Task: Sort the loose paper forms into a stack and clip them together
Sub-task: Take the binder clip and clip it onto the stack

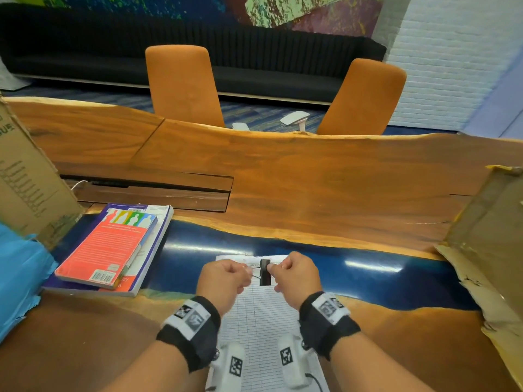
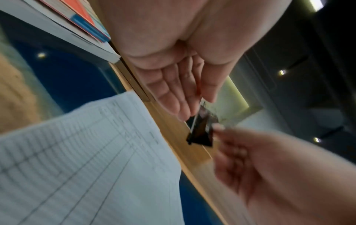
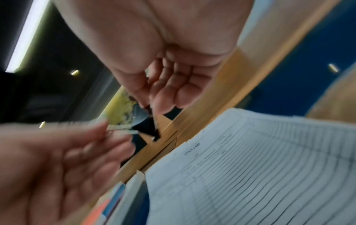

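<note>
A stack of white ruled forms (image 1: 260, 321) lies lengthwise on the table between my forearms, also seen as forms (image 2: 77, 167) and forms (image 3: 250, 167). Both hands hold a black binder clip (image 1: 265, 271) just above the stack's far end. My left hand (image 1: 249, 274) pinches a silver wire handle of the clip (image 2: 202, 134). My right hand (image 1: 270, 267) pinches the clip (image 3: 146, 127) from the other side. In both wrist views the clip hangs clear of the paper. Its jaws are too blurred to judge.
Two stacked books (image 1: 113, 247) lie to the left of the forms. A cardboard box (image 1: 25, 176) and blue plastic (image 1: 19, 278) stand at the far left, torn cardboard (image 1: 486, 236) at the right. Orange chairs (image 1: 184, 86) stand behind the wooden table (image 1: 311, 179).
</note>
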The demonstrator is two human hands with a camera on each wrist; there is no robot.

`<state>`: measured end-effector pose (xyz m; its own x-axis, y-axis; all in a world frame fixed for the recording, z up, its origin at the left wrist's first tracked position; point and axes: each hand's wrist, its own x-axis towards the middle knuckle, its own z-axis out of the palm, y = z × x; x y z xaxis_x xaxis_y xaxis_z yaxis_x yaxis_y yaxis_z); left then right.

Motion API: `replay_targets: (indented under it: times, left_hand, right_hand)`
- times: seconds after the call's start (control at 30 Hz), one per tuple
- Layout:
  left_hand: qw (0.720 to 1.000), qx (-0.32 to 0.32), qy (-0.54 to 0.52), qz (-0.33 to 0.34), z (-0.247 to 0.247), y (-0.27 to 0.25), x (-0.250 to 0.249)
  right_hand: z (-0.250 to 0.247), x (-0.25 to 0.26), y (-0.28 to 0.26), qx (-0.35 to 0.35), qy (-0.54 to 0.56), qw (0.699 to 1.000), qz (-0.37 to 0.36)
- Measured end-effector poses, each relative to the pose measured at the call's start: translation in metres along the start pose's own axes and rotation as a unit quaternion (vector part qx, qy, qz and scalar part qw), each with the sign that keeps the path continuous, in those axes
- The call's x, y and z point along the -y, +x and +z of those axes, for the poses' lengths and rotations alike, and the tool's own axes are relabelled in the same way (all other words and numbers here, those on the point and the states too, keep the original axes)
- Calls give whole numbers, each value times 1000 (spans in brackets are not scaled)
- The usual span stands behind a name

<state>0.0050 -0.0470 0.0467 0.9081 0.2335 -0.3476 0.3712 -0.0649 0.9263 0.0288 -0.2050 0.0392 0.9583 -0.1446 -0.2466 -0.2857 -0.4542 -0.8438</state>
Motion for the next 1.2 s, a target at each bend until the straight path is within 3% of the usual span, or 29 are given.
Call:
replay_targets:
  times: [0.1,0.2,0.33,0.43,0.5,0.6,0.67,0.73,0.77,0.97,1.1,1.2]
  left_hand:
    - [999,-16,5,-28,17,3,15]
    - [997,3,-26,-77,20,11,22]
    - [989,57,-43,-127,25,19,28]
    - [984,105,130,-64,29,32,35]
    - [945,98,311,29,32,43,34]
    - [827,123,526,156,40,72,21]
    - [748,153,631,134,43,94,18]
    - [708,175,681,62,42,114,25]
    - [701,180,689,38,41,121,29]
    - [710,171,682,35,37,129,24]
    - [748,195,635,8,30,131,27]
    - [762,199,617,9,23,128,25]
  right_hand:
    - [21,-3,-5,-16,-98,994,-49]
    - [31,-19,-5,55,-76,994,-58]
    - [36,-42,11,107,0,994,32]
    - [42,-56,24,111,33,990,87]
    - [44,-64,29,118,61,985,112]
    - [44,-73,40,126,75,979,142]
    - [43,-77,44,134,79,975,157]
    - [43,-79,47,142,97,971,169]
    - [43,-80,49,145,106,969,172]
    - [37,-86,45,156,172,955,186]
    - [28,-94,40,130,305,921,203]
    - [29,-95,39,115,305,926,192]
